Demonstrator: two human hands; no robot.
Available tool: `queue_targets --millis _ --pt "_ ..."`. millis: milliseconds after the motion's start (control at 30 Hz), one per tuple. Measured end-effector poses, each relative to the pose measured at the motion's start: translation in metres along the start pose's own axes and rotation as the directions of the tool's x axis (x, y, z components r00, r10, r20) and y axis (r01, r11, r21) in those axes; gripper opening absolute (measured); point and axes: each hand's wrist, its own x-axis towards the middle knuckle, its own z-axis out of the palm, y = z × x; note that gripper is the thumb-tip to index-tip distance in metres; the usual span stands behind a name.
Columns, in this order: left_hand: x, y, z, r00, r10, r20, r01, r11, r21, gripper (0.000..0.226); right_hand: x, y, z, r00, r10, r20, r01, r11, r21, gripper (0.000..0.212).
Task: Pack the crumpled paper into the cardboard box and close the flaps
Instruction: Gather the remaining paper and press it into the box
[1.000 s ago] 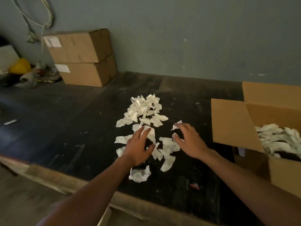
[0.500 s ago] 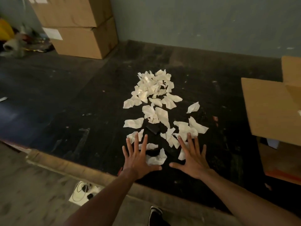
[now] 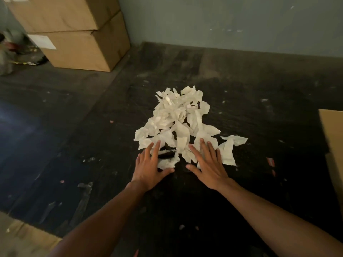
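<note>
A heap of white crumpled paper (image 3: 178, 119) lies bunched together in the middle of the dark table (image 3: 74, 138). My left hand (image 3: 150, 166) lies flat against the heap's near left edge, fingers spread, holding nothing. My right hand (image 3: 208, 164) lies flat on the near right edge, its fingers resting on scraps. One larger scrap (image 3: 229, 149) sticks out to the right of my right hand. Only a flap and a corner of the cardboard box (image 3: 334, 138) show at the right frame edge; its inside is out of view.
Two stacked closed cardboard boxes (image 3: 78, 34) stand at the back left against the grey wall (image 3: 222, 21). Clutter (image 3: 11, 51) lies left of them. Small paper bits dot the table. The table's worn front edge (image 3: 27, 236) runs along the lower left.
Both hands have pushed forward across the table, sweeping the scattered scraps into one tighter heap. The view has shifted, so less of the open box shows.
</note>
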Motion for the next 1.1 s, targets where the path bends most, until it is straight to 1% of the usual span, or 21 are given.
queue_targets --millis 33,67,100,133,167,200,233,267,333,367,433,500,567,633,700,767,833,867,933,1000,1100 --pt "0.004 -0.003 -0.006 1.000 0.010 -0.030 -0.009 1.000 0.023 0.114 0.004 -0.002 -0.004 0.996 -0.012 -0.084 0.016 0.999 0.044 0.066" --pt "0.006 -0.008 -0.012 0.998 0.032 -0.054 -0.029 0.998 0.053 0.113 0.004 -0.003 -0.009 0.980 -0.012 -0.199 0.033 0.994 0.107 0.059" --pt "0.004 -0.014 -0.016 0.995 0.064 -0.080 -0.058 0.995 0.078 0.113 0.002 -0.003 -0.014 0.949 0.011 -0.316 0.045 0.985 0.168 0.055" --pt "0.000 -0.020 -0.019 0.990 0.096 -0.103 -0.087 0.992 0.092 0.114 -0.001 0.001 -0.019 0.908 0.057 -0.416 0.035 0.977 0.210 0.051" --pt "-0.003 -0.027 -0.020 0.986 0.116 -0.119 -0.105 0.990 0.090 0.115 -0.002 0.007 -0.024 0.869 0.121 -0.480 -0.006 0.972 0.236 0.050" --pt "-0.005 -0.034 -0.020 0.986 0.117 -0.119 -0.107 0.990 0.088 0.118 -0.001 0.015 -0.029 0.839 0.195 -0.508 -0.076 0.966 0.246 0.052" --pt "-0.005 -0.039 -0.020 0.989 0.104 -0.104 -0.095 0.991 0.090 0.122 0.001 0.025 -0.032 0.819 0.280 -0.501 -0.170 0.952 0.253 0.055" --pt "-0.006 -0.042 -0.018 0.993 0.090 -0.072 -0.083 0.992 0.100 0.126 0.006 0.036 -0.034 0.811 0.365 -0.457 -0.268 0.926 0.265 0.059" --pt "-0.008 -0.040 -0.012 0.997 0.082 -0.015 -0.079 0.987 0.139 0.132 0.020 0.057 -0.039 0.820 0.483 -0.308 -0.419 0.872 0.252 0.066" --pt "-0.007 -0.037 -0.006 0.996 0.090 -0.011 -0.087 0.986 0.144 0.133 0.027 0.065 -0.042 0.832 0.501 -0.237 -0.451 0.861 0.237 0.068" --pt "-0.002 -0.026 -0.004 0.992 0.123 0.005 -0.122 0.982 0.147 0.134 0.033 0.067 -0.043 0.880 0.456 -0.135 -0.426 0.882 0.201 0.067" --pt "0.071 -0.054 -0.005 0.979 0.198 0.054 -0.204 0.970 0.131 0.132 0.087 0.050 -0.026 0.880 0.453 -0.144 -0.423 0.884 0.199 0.062" --pt "0.077 -0.041 -0.007 0.966 0.252 0.054 -0.257 0.956 0.142 0.130 0.082 0.034 -0.024 0.931 0.333 -0.152 -0.301 0.932 0.202 0.057" --pt "0.072 -0.037 -0.005 0.953 0.301 0.043 -0.304 0.948 0.096 0.125 0.076 0.020 -0.017 0.958 0.234 -0.166 -0.185 0.945 0.269 0.056" --pt "0.065 -0.041 -0.009 0.937 0.347 -0.037 -0.346 0.938 0.032 0.114 0.067 0.008 -0.011 0.936 0.195 -0.293 -0.083 0.932 0.354 0.055" --pt "0.067 -0.043 -0.020 0.934 0.336 -0.118 -0.339 0.941 -0.003 0.101 0.066 0.004 -0.021 0.876 0.218 -0.430 -0.037 0.920 0.391 0.049" --pt "0.079 -0.039 -0.033 0.943 0.284 -0.175 -0.293 0.956 -0.028 0.091 0.077 0.007 -0.034 0.852 0.253 -0.458 -0.053 0.913 0.405 0.047" --pt "0.089 -0.035 -0.038 0.947 0.258 -0.190 -0.270 0.962 -0.035 0.088 0.087 0.007 -0.041 0.863 0.263 -0.431 -0.077 0.912 0.403 0.048" --pt "0.127 -0.032 -0.049 0.962 0.198 -0.187 -0.208 0.978 -0.034 0.087 0.125 0.011 -0.054 0.906 0.271 -0.325 -0.131 0.911 0.392 0.050" --pt "0.175 -0.027 -0.058 0.981 0.155 -0.117 -0.155 0.988 0.004 0.088 0.172 0.016 -0.068 0.937 0.297 -0.187 -0.215 0.906 0.364 0.053" --pt "0.245 -0.024 -0.063 0.993 0.119 0.024 -0.120 0.991 0.067 0.085 0.234 0.025 -0.081 0.935 0.353 -0.040 -0.329 0.903 0.278 0.056"
